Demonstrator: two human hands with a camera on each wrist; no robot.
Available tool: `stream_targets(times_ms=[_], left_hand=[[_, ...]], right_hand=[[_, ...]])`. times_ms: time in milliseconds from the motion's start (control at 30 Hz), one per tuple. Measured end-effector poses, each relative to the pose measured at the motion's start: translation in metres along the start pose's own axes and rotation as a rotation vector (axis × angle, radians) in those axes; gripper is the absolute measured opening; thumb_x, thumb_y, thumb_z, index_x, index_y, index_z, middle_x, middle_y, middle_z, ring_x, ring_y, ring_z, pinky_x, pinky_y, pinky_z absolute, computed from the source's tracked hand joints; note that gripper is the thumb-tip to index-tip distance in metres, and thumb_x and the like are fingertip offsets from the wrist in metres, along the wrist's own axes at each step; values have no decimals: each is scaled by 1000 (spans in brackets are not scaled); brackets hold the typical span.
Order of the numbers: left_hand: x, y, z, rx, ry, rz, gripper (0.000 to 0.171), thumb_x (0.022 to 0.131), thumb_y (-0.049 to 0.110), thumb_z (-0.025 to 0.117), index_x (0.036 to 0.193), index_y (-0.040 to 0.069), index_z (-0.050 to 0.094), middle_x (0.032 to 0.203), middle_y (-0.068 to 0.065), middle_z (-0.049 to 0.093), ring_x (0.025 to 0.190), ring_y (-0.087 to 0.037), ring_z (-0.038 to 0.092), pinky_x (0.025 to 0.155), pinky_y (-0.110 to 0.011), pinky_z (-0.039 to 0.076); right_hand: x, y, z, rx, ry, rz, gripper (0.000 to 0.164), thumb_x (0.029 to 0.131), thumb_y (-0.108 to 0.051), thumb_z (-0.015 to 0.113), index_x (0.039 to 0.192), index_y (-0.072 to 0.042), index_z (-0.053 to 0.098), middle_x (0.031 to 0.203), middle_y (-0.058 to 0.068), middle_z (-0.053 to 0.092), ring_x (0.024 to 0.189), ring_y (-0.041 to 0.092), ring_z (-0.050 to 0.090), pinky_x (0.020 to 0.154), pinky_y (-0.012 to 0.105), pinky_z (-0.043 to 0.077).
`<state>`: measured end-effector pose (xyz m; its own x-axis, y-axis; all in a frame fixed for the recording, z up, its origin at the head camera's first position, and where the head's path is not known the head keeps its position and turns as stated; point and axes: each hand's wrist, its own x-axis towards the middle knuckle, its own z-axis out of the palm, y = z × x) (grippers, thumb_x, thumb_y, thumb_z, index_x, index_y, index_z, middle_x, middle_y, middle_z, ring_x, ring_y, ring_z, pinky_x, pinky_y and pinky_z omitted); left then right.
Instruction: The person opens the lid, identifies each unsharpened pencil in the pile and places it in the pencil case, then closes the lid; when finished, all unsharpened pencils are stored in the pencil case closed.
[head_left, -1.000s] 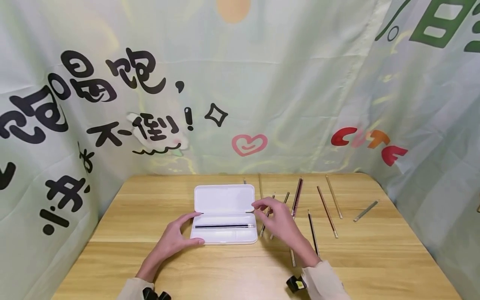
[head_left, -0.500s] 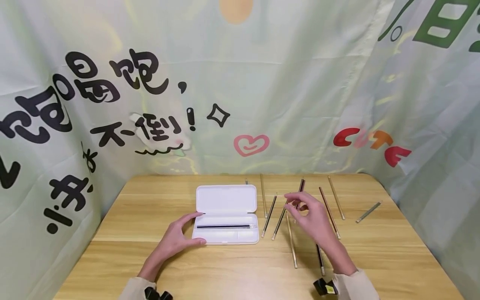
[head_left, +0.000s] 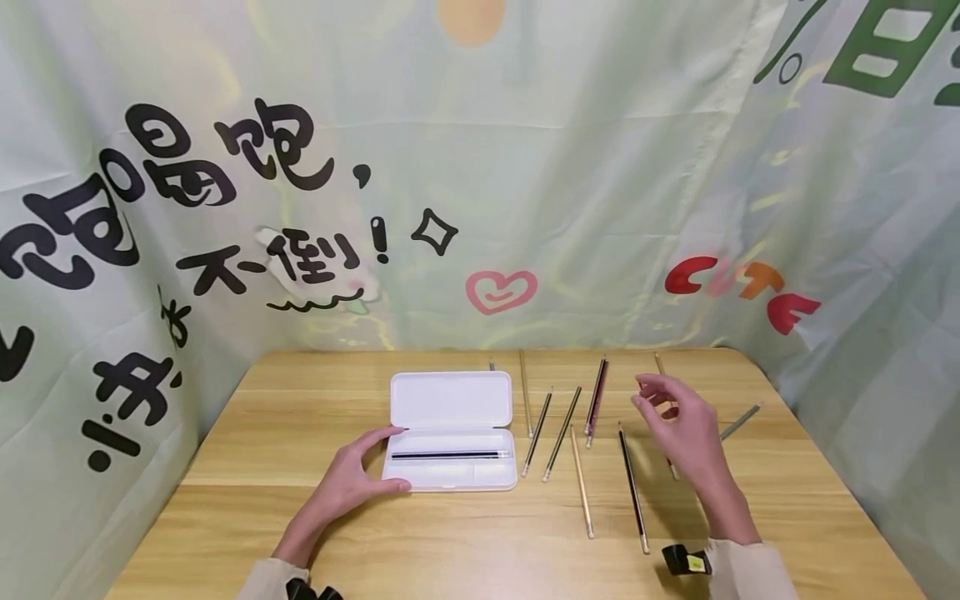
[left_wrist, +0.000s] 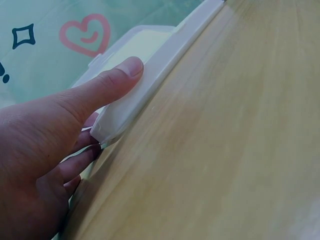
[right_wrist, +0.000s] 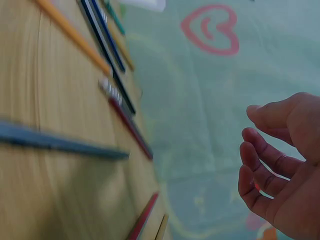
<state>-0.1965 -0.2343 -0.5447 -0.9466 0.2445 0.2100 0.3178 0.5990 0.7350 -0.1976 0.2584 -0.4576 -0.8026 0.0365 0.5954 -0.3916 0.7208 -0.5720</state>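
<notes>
A white pencil case [head_left: 450, 402] lies open on the table, a dark striped pencil [head_left: 446, 456] in its tray. My left hand [head_left: 347, 479] grips the case's left end, thumb on the front wall and fingers at the back corner, as the left wrist view shows on the case wall [left_wrist: 150, 85]. Above the right side of the table hovers my right hand [head_left: 686, 425], fingers loosely bent and nothing between them in the right wrist view. It hides most of a red pencil [head_left: 672, 468], also seen in the right wrist view as a red pencil [right_wrist: 143, 217].
Several pencils are scattered right of the case: two black striped pencils [head_left: 537, 433], a natural wood pencil [head_left: 582, 483], a black pencil [head_left: 633, 487] and dark red pencils [head_left: 597, 396]. A short grey-green pencil [head_left: 740, 422] lies farther right. A printed curtain [head_left: 570, 208] stands behind the table [head_left: 450, 550].
My right hand has moved rightward from the case's right side, past the middle pencils, to over the red pencil. The left hand keeps its hold on the case.
</notes>
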Motion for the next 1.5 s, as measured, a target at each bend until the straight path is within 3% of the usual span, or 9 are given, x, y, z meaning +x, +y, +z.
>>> stream_targets(times_ms=[133, 267, 400, 633, 767, 900, 1167, 1500], left_hand=[[-1, 0, -1, 2, -3, 0, 83, 69, 50, 94, 140, 24, 62, 143, -9, 60, 135, -38, 52, 110, -64, 38], [-2, 0, -2, 3, 0, 6, 82, 69, 50, 94, 140, 24, 62, 143, -9, 61, 134, -38, 53, 110, -64, 39], [-2, 0, -2, 1, 1, 9, 82, 69, 50, 94, 140, 23, 62, 142, -9, 61, 134, -38, 53, 110, -63, 39], [-4, -2, -1, 1, -5, -7, 82, 68, 52, 93, 140, 25, 62, 143, -10, 60, 134, -38, 53, 110, -64, 39], [-3, -2, 0, 6, -6, -3, 83, 69, 53, 93, 140, 25, 62, 143, -10, 60, 134, -38, 53, 110, -63, 39], [-2, -1, -1, 5, -3, 10, 83, 69, 52, 93, 140, 24, 62, 143, -10, 60, 134, -38, 53, 110, -63, 39], [-2, 0, -2, 8, 4, 13, 83, 68, 50, 94, 140, 23, 62, 143, -11, 60, 134, -38, 53, 110, -64, 39], [0, -2, 0, 9, 3, 4, 83, 68, 51, 94, 140, 25, 62, 143, -10, 61, 134, -37, 53, 111, -62, 39]], right_hand=[[-4, 18, -4, -22, -12, 77, 27, 93, -6, 75, 119, -5, 71, 92, 7, 70, 81, 7, 61, 63, 8, 47], [-8, 35, -6, -44, -60, 137, 27, 93, -8, 75, 119, -2, 70, 92, 10, 71, 82, 19, 64, 63, 10, 47], [-12, 48, -5, -76, -112, 182, 29, 93, -8, 76, 119, 2, 68, 92, 12, 70, 82, 28, 66, 61, 17, 47], [-19, 60, 4, -124, -295, 232, 37, 92, -8, 77, 123, 8, 64, 92, 13, 72, 80, 27, 68, 62, 30, 53], [-21, 62, 6, -143, -353, 237, 35, 90, -4, 77, 119, 10, 65, 90, 14, 71, 78, 28, 69, 65, 40, 56], [-20, 62, 7, -161, -361, 239, 28, 88, 0, 76, 114, 10, 68, 87, 12, 71, 76, 27, 68, 65, 43, 56], [-18, 58, 5, -160, -346, 247, 27, 89, 2, 70, 115, 9, 71, 84, 10, 72, 72, 23, 66, 60, 34, 49], [-17, 53, -1, -108, -278, 281, 28, 90, 2, 65, 118, 6, 71, 89, 10, 70, 80, 27, 68, 57, 25, 48]])
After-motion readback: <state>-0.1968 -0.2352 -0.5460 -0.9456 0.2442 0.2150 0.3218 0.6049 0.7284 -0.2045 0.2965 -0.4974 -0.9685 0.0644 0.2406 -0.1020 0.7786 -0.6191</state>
